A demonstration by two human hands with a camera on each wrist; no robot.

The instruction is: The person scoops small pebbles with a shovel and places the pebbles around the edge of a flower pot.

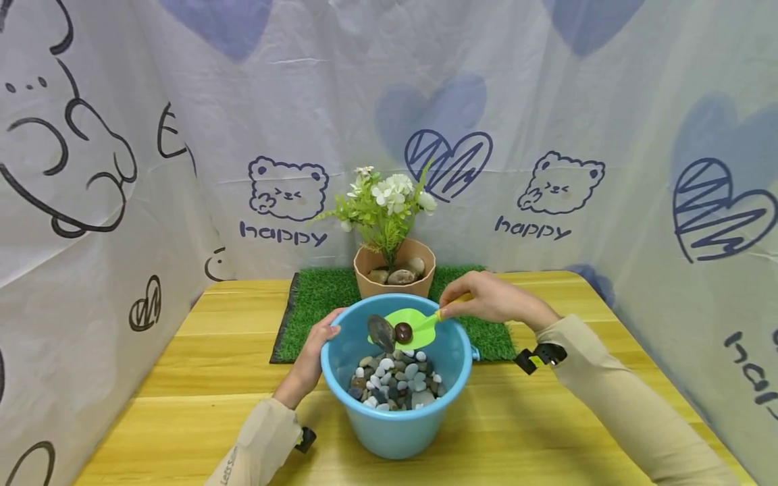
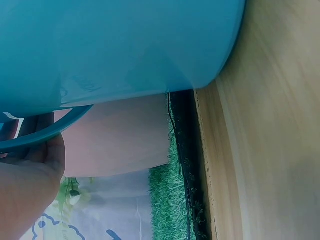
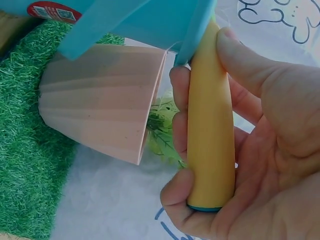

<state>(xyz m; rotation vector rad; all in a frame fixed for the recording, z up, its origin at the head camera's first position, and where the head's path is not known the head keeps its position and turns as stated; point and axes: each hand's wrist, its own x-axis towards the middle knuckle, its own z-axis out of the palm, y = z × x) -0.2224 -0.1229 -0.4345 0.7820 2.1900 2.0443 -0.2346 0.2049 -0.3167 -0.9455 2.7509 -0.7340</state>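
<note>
My left hand (image 1: 315,347) grips the rim of a blue bucket (image 1: 398,432) on its left side, fingers curled over the edge in the left wrist view. Pebbles (image 1: 398,381) in white, grey and brown cover the bucket's bottom. My right hand (image 1: 489,297) holds a toy shovel by its yellow handle (image 3: 211,125), fingers and thumb wrapped round it. The shovel's green blade (image 1: 419,331) is inside the bucket's mouth, above the pebbles. A round dark-red stone (image 1: 404,333) lies on the blade. Beside it, a larger dark grey stone (image 1: 381,333) stands tilted at the blade's left edge.
Behind the bucket, a pinkish flowerpot (image 1: 395,289) with white flowers (image 1: 392,192) and large stones stands on a green turf mat (image 1: 328,290). The bucket is on a wooden table (image 1: 243,378). Printed cloth (image 1: 377,67) hangs behind and at both sides.
</note>
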